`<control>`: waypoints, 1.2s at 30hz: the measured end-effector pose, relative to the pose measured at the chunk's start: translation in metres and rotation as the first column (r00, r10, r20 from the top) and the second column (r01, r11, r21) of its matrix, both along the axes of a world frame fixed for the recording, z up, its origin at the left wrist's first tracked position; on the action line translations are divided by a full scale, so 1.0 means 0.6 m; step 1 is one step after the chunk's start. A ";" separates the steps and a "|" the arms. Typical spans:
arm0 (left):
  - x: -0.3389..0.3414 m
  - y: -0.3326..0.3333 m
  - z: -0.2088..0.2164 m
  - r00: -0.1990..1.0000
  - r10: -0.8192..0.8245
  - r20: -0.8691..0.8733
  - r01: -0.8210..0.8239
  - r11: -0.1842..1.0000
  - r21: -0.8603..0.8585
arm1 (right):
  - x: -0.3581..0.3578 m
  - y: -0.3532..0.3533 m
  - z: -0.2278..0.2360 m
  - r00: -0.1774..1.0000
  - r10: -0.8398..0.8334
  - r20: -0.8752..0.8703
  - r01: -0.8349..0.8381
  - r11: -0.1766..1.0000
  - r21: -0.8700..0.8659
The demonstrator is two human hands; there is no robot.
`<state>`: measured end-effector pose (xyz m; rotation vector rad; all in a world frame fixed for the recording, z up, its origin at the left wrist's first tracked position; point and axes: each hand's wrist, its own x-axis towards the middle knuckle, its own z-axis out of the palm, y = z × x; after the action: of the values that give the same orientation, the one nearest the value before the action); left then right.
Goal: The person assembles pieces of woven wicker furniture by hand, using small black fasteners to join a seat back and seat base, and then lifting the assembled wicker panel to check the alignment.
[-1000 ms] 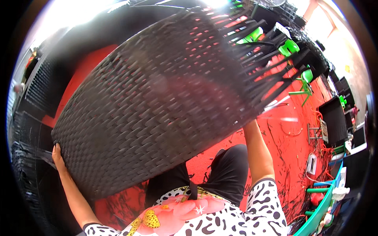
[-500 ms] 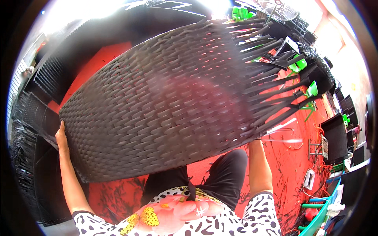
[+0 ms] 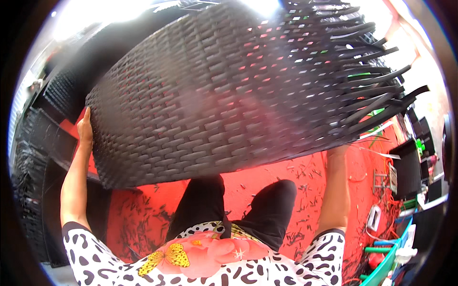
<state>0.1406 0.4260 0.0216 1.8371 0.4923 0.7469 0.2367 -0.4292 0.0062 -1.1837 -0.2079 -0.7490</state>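
A large dark woven wicker panel (image 3: 191, 109) is raised in front of me, tilted up toward the right. Its left part is tightly woven. Toward the right the weave loosens and ends in several long loose strips (image 3: 377, 90). My left hand (image 3: 85, 126) is closed on the panel's left edge, thumb on the rim and the other fingers mostly behind it. My right hand (image 3: 338, 149) reaches up behind the lower right edge; only the wrist end shows, and its fingers are hidden by the panel.
Red flooring (image 3: 257, 178) strewn with short dark scraps lies below. More dark woven pieces (image 3: 62, 95) stand at the left. On the right are a dark panel (image 3: 405, 167), orange cords, a white power strip (image 3: 374, 218) and a teal-rimmed container (image 3: 393, 257). My knees (image 3: 274, 207) are under the panel.
Both hands have lifted the panel higher and shifted it to the right. Its loose strips now reach farther right and up, and more floor shows beneath its lower edge.
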 end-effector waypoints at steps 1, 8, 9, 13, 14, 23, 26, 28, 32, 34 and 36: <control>0.029 -0.021 -0.005 1.000 -0.021 0.013 0.022 0.996 -0.081 | -0.011 -0.029 0.038 0.998 -0.028 0.051 0.031 0.998 -0.055; 0.306 -0.315 -0.231 0.954 -0.252 0.165 0.300 0.852 -0.430 | -0.175 -0.034 0.409 0.942 0.325 0.079 -0.299 0.925 -0.237; 0.338 -0.353 -0.282 0.949 -0.286 -0.137 0.228 0.916 -0.330 | -0.178 0.084 0.444 0.966 -0.254 0.043 0.256 0.965 -0.059; 0.348 -0.641 -0.334 0.771 -0.485 -0.413 0.543 0.839 0.027 | -0.143 0.109 0.517 0.783 -0.425 0.453 0.503 0.004 -0.865; 0.291 -0.727 -0.260 0.730 -0.550 -0.406 0.622 0.781 0.060 | -0.129 0.159 0.501 0.646 -0.215 0.733 0.635 -0.382 -0.672; 0.079 -0.624 -0.270 0.617 -0.750 -0.239 0.774 0.633 0.009 | -0.113 0.231 0.091 0.739 -0.606 0.293 0.286 -0.111 -0.952; 0.049 -0.544 -0.361 0.655 -0.667 -0.354 0.718 0.696 0.018 | -0.177 0.214 0.070 0.654 -0.730 0.198 0.210 -0.076 -0.975; 0.050 -0.512 -0.421 0.582 -0.698 -0.418 0.753 0.656 -0.046 | -0.183 0.199 0.039 0.640 -0.742 0.198 0.275 -0.019 -0.961; 0.101 -0.656 -0.352 0.494 -0.851 -0.177 0.869 0.485 0.096 | -0.200 0.195 0.045 0.583 -0.789 0.195 0.279 -0.031 -0.960; 0.089 -0.750 -0.300 0.344 -0.929 -0.138 0.934 0.354 -0.056 | -0.206 0.183 0.047 0.555 -0.809 0.195 0.304 -0.020 -0.952; 0.066 -0.817 -0.246 0.149 -0.989 -0.027 0.970 0.140 0.200 | -0.214 0.184 0.060 0.542 -0.831 0.122 0.230 0.007 -0.973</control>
<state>0.1800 -0.0643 -0.1262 1.7535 -0.9480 -0.1063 0.1081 -0.3188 0.0421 -2.7816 0.4608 -1.0088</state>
